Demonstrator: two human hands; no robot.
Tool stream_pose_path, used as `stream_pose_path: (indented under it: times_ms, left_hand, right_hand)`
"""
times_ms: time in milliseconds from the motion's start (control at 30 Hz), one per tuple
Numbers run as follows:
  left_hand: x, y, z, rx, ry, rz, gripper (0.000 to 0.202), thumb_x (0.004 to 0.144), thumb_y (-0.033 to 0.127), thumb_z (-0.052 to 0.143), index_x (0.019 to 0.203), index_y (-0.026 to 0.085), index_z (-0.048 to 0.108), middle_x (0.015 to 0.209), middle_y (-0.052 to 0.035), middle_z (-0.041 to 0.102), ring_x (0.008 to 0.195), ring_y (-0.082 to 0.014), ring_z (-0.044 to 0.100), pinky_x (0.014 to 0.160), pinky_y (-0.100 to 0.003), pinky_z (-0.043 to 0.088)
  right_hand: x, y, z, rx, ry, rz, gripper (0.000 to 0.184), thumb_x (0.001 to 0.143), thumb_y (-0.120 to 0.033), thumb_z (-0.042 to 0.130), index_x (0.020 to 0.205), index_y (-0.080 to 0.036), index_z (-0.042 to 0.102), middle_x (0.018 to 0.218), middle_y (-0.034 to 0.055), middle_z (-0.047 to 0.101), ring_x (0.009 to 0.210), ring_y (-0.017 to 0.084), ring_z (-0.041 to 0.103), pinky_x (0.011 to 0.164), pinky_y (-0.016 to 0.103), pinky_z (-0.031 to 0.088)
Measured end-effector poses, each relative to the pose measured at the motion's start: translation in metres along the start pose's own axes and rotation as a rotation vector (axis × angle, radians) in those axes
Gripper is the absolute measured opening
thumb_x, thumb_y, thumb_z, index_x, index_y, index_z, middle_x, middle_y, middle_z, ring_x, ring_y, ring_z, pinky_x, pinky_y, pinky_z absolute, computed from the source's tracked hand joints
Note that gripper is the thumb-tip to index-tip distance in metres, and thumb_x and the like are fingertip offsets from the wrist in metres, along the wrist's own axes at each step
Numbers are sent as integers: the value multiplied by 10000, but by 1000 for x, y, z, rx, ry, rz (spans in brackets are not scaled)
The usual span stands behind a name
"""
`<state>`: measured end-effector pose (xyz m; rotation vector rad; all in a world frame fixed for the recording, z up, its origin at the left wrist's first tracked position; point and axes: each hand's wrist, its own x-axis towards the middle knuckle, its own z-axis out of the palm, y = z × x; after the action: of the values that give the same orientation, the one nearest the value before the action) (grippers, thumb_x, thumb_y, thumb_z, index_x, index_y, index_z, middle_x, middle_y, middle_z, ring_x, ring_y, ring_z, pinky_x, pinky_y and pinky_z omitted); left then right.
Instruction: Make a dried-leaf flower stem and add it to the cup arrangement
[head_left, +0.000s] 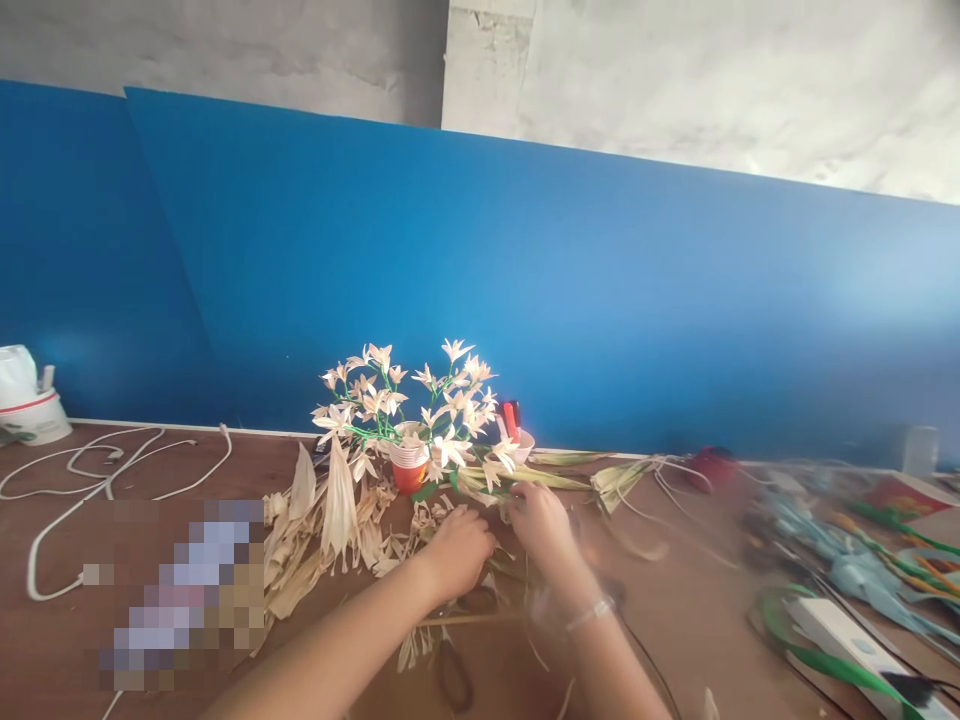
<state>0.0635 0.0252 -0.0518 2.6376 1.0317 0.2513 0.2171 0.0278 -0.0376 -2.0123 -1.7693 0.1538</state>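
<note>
My left hand is curled low over the husk scraps in the middle of the table, its fingertips turned away from view. Close on its right, my right hand has its fingers drawn together beside the green stems; whatever either hand grips is hidden. Just beyond them, cream-coloured artificial flowers on green stems rise from a red-and-white paper cup. Dried corn husks are heaped to the left of the cup. Dark scissor handles lie below my left hand.
A white cable loops over the left of the brown table. Pale leaf strips lie right of my hands. Ribbons and a white power strip crowd the right side. A blue partition stands behind.
</note>
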Motion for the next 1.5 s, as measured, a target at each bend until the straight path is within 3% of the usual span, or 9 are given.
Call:
stream_pose_path:
  times_ms: [233, 333, 433, 533, 700, 867, 1167, 1300, 1500]
  left_hand:
    - [0, 11, -16, 122, 9, 16, 339, 707, -9, 505, 1016, 78, 617, 1008, -208, 657, 1038, -334, 568, 936, -466, 378]
    - [-4, 16, -26, 73, 50, -42, 350, 678, -28, 501, 979, 93, 629, 1010, -202, 655, 1018, -339, 583, 918, -464, 387]
    - [-8, 16, -36, -34, 101, -156, 300, 681, -29, 468, 862, 117, 657, 930, -193, 672, 942, -346, 617, 841, -464, 421]
    - [-11, 12, -41, -204, 169, -263, 248, 728, 20, 454, 770, 151, 660, 840, -154, 687, 868, -315, 641, 767, -410, 445]
    - [-1, 16, -27, -581, 273, -346, 253, 811, 106, 391, 836, 176, 633, 748, -58, 699, 698, -193, 654, 613, -267, 468]
    - [12, 34, -8, -844, 405, -392, 205, 857, 177, 389, 895, 167, 590, 709, -33, 677, 629, -153, 634, 565, -228, 466]
    - [11, 49, -15, -1028, 570, -397, 105, 813, 265, 560, 823, 175, 613, 770, -47, 687, 733, -185, 629, 646, -257, 463]
    - [6, 48, -21, -1142, 549, -378, 116, 776, 277, 602, 767, 163, 617, 723, -29, 665, 711, -172, 612, 647, -250, 455]
    - [-6, 45, -41, -1503, 318, -362, 263, 664, 399, 697, 744, 155, 640, 697, -20, 651, 653, -149, 592, 597, -246, 466]
  right_hand:
    - [-6, -11, -24, 91, 175, -79, 249, 843, -235, 483, 1015, -168, 651, 1059, 111, 644, 1022, 265, 548, 862, 339, 393]
    - [-14, -15, -52, 171, 191, -58, 269, 880, -326, 425, 927, -193, 655, 880, 66, 682, 825, 214, 605, 726, 286, 430]
    - [-22, -13, -73, 317, 10, 29, 240, 828, -352, 467, 733, -205, 630, 592, 0, 607, 546, 161, 529, 541, 255, 378]
    - [-28, -11, -83, 354, -160, 35, 283, 786, -340, 491, 546, -194, 525, 489, -30, 503, 474, 118, 436, 481, 232, 319]
    - [-30, -9, -82, 402, -338, 104, 280, 710, -294, 539, 458, -174, 518, 437, -23, 491, 441, 97, 403, 448, 223, 276]
    - [-24, -11, -76, 483, -267, 116, 223, 686, -342, 587, 546, -175, 545, 495, -33, 489, 478, 101, 428, 464, 220, 314]
    - [-24, -14, -77, 668, -226, 99, 159, 694, -298, 559, 611, -163, 571, 476, -55, 442, 429, 81, 381, 427, 215, 300]
    - [-25, -18, -78, 726, -228, 96, 125, 681, -258, 530, 595, -168, 546, 511, -55, 440, 436, 73, 368, 420, 209, 272]
    - [-30, -26, -82, 821, -244, 54, 90, 675, -225, 496, 608, -178, 534, 535, -51, 452, 468, 82, 371, 473, 215, 311]
